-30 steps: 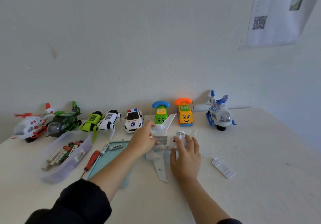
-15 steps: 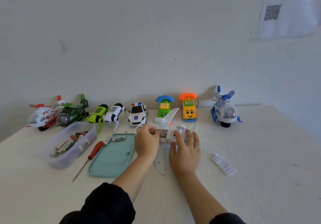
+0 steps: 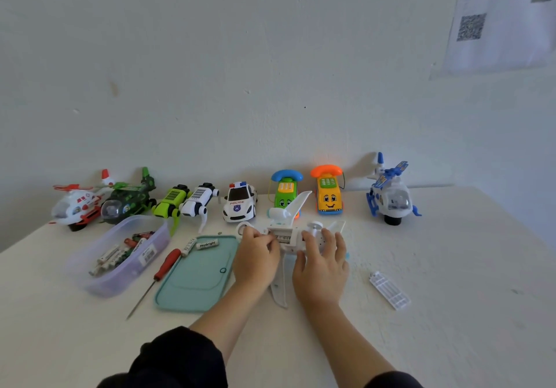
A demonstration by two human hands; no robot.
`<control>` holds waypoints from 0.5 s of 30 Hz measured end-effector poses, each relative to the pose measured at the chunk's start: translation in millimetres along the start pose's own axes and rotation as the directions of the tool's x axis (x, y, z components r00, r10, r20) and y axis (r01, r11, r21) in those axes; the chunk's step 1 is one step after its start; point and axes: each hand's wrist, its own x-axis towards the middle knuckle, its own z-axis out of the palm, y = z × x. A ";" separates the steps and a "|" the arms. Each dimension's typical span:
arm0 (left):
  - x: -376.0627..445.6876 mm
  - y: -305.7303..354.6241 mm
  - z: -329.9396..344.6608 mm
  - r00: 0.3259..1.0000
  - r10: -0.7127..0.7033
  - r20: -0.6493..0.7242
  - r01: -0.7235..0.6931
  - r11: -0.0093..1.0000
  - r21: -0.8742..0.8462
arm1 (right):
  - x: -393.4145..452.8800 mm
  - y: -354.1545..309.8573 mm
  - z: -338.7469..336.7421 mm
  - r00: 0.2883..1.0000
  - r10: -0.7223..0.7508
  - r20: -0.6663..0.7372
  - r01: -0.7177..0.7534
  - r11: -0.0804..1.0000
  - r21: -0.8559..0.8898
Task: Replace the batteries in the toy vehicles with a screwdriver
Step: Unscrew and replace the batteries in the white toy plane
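Step in hand, as judged: battery exchange on the white toy aeroplane (image 3: 290,237), which lies belly-up on the table (image 3: 451,267) with its compartment uncovered.

The left hand (image 3: 255,259) has its fingers curled at the compartment's left end; whether they pinch a battery or only touch the plastic cannot be told. The right hand (image 3: 322,264) lies flat, fingers straight and spread, pressing the fuselage down just right of the compartment.

Next move, as judged: seat or free the cells, fit the battery cover (image 3: 389,289), which lies well right of the right fingers, then fetch the red-handled screwdriver (image 3: 156,276), which lies well left of the left fingers.

Inventory, left to right:
- Helicopters: three. Red-and-white (image 3: 75,207) and green (image 3: 128,199) at far left; blue-and-white (image 3: 389,196) beyond the right fingers.
- Clear tub of batteries (image 3: 120,255): one; cells uncountable.
- Robot dogs: two, green (image 3: 171,204) and white (image 3: 197,201).
- Loose batteries: two (image 3: 198,244), at the far edge of the teal lid (image 3: 195,276).
- Police car (image 3: 240,202): one.
- Telephone cars: two, green (image 3: 285,190) and orange (image 3: 328,190), beyond the fingers.
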 end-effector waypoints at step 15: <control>37.8 -61.4 -45.9 0.974 -0.038 -0.222 0.019 0.996 -0.090 | -1.9 -4.2 1.9 0.997 -0.015 0.070 0.025 0.990 -0.137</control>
